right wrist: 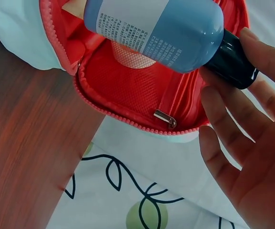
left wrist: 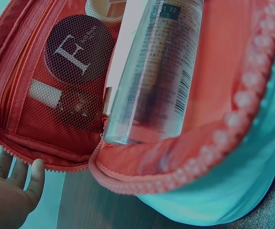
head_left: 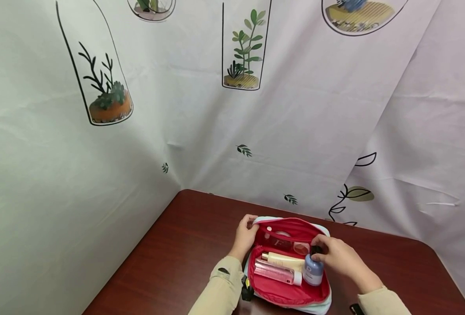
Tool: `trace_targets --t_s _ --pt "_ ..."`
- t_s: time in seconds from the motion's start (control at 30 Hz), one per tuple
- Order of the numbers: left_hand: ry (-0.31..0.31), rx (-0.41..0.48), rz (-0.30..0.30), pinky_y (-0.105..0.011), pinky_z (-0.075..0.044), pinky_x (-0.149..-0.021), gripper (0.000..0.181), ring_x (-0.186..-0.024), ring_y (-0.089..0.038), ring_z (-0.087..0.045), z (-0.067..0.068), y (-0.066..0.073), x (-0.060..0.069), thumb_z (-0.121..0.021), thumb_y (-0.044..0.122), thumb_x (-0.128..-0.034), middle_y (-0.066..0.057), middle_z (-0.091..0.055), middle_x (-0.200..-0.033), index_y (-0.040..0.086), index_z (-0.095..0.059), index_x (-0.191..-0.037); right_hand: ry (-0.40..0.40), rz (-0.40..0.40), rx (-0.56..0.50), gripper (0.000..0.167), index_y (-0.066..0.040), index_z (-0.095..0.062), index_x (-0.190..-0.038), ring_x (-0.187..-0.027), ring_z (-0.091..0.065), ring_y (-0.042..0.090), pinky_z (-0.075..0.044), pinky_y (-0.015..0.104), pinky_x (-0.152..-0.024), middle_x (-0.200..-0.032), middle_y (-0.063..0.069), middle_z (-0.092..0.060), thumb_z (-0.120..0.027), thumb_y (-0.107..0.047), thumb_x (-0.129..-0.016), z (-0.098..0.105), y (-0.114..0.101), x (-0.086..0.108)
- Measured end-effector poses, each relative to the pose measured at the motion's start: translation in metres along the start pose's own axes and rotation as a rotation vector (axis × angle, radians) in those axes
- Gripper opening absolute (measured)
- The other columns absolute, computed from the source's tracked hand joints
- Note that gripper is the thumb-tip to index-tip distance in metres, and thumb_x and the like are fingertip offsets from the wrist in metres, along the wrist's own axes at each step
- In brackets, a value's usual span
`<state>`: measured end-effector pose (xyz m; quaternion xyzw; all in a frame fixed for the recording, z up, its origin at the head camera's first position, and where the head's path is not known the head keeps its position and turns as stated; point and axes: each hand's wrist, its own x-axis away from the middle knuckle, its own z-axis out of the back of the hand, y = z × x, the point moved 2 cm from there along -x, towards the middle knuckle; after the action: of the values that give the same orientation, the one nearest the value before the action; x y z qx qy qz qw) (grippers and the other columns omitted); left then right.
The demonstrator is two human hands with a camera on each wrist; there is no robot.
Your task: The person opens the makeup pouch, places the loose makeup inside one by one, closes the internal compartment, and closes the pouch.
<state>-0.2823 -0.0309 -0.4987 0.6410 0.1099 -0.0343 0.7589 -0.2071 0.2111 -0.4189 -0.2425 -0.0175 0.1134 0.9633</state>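
Observation:
A toiletry bag (head_left: 287, 297) with a red lining lies unzipped on the table, its lid raised. My left hand (head_left: 245, 236) grips the lid's left edge; in the left wrist view the left hand (left wrist: 11, 183) has its fingertips at the zipped rim. My right hand (head_left: 340, 258) pinches the black cap (right wrist: 230, 59) of a blue bottle (head_left: 313, 270), which stands roughly upright at the bag's right end. Beside it lie a clear pink bottle (head_left: 273, 271) with a white cap and a cream-coloured tube (head_left: 285, 261). Whether the blue bottle touches the bag's floor, I cannot tell.
Behind the lid's mesh pocket sit a round dark compact (left wrist: 79, 47) and a small white-capped item (left wrist: 45, 93). The brown table (head_left: 169, 258) meets a hanging white cloth (head_left: 295, 131) printed with plants at its back and left.

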Motion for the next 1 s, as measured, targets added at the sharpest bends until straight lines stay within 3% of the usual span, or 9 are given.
trace_targets --t_s 0.3,0.63,0.73,1.0 --pt "0.003 -0.004 0.000 -0.036 -0.046 -0.079 0.017 -0.093 -0.030 -0.057 -0.001 0.001 0.001 -0.057 -0.001 -0.0860 -0.014 -0.058 -0.102 0.005 -0.060 -0.102 -0.051 -0.011 -0.036 0.024 -0.012 -0.065 -0.091 -0.070 -0.052 0.012 -0.045 0.036 -0.065 -0.078 -0.004 -0.059 -0.077 -0.020 -0.072 -0.012 0.009 -0.001" --pt "-0.010 -0.013 0.012 -0.032 -0.045 -0.072 0.018 -0.087 -0.023 -0.054 0.001 0.000 0.000 -0.057 -0.004 -0.0834 -0.012 -0.058 -0.100 0.003 -0.060 -0.100 -0.125 -0.042 -0.097 0.014 -0.007 -0.066 -0.092 -0.076 -0.055 0.016 -0.047 0.039 -0.070 -0.087 0.004 -0.063 -0.069 -0.014 -0.081 -0.035 0.030 -0.003" --pt "-0.011 -0.015 0.019 -0.031 -0.045 -0.072 0.018 -0.086 -0.021 -0.053 0.001 -0.001 0.000 -0.057 -0.003 -0.0833 -0.012 -0.058 -0.101 0.004 -0.061 -0.100 -0.120 -0.060 -0.085 0.014 -0.007 -0.065 -0.093 -0.076 -0.054 0.016 -0.046 0.038 -0.069 -0.087 0.004 -0.063 -0.067 -0.016 -0.083 -0.041 0.033 -0.004" --pt "-0.005 -0.004 0.013 -0.032 -0.045 -0.073 0.019 -0.087 -0.023 -0.055 0.001 -0.002 0.000 -0.057 -0.004 -0.0831 -0.017 -0.059 -0.102 0.002 -0.060 -0.101 -0.042 -0.091 -0.027 0.020 -0.013 -0.052 -0.082 -0.061 -0.046 0.013 -0.038 0.032 -0.057 -0.064 -0.002 -0.049 -0.070 -0.020 -0.080 -0.048 0.033 -0.003"
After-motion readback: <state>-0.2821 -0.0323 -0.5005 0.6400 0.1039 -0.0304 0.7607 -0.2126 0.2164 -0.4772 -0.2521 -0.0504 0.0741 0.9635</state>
